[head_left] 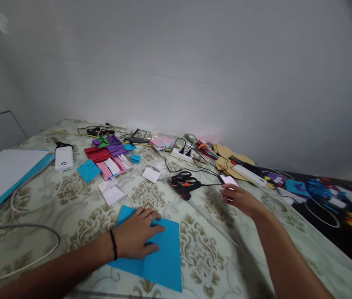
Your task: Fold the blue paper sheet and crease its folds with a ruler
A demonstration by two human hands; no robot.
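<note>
A sheet of blue paper (163,259) with a crease lies on the patterned tablecloth (97,222). My left hand (140,234) rests flat on it, fingers spread, with a ring and a black wristband. My right hand (238,198) is raised over the table to the right, fingers partly bent, near a phone with a lit screen (228,180). Whether it touches the phone or holds anything cannot be made out. Left of that hand lies a black hot glue gun (185,189), with black-handled scissors (182,177) against it.
Folded paper pieces in red (99,153), purple (116,148) and pink sit at the back left. A white power bank (64,158) with a cable stands beside a stack of paper sheets (4,170). Behind is a power strip (181,155) with plugs; a wall closes the back.
</note>
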